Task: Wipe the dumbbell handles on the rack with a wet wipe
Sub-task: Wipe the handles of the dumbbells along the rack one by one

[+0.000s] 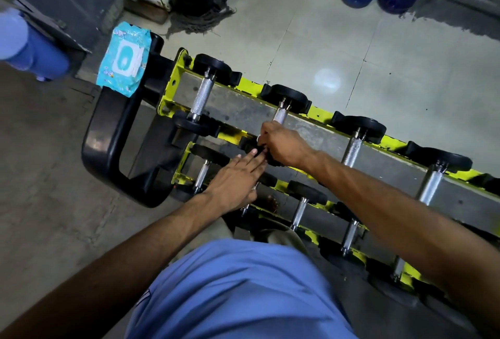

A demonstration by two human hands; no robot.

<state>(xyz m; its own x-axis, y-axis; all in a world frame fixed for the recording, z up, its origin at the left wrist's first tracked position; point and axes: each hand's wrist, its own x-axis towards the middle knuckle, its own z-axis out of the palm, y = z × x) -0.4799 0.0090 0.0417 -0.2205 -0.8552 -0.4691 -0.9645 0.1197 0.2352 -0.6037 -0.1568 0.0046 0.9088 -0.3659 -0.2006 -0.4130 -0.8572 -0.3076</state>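
Your right hand (284,146) grips the wipe (259,137) round the second top handle (280,115), left hand (232,184) flat, released; most others probably still unwiped.

Wipe pack (123,58) print blurred; nothing legible.

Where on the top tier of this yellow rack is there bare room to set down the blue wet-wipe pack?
Bare grey steel tray shows between the first black-ended dumbbell and the second dumbbell's knurled handle, and between the third dumbbell and fourth dumbbell. Crowded: the second's near end, where the right hand grips and the left hand touches with straight fingers.
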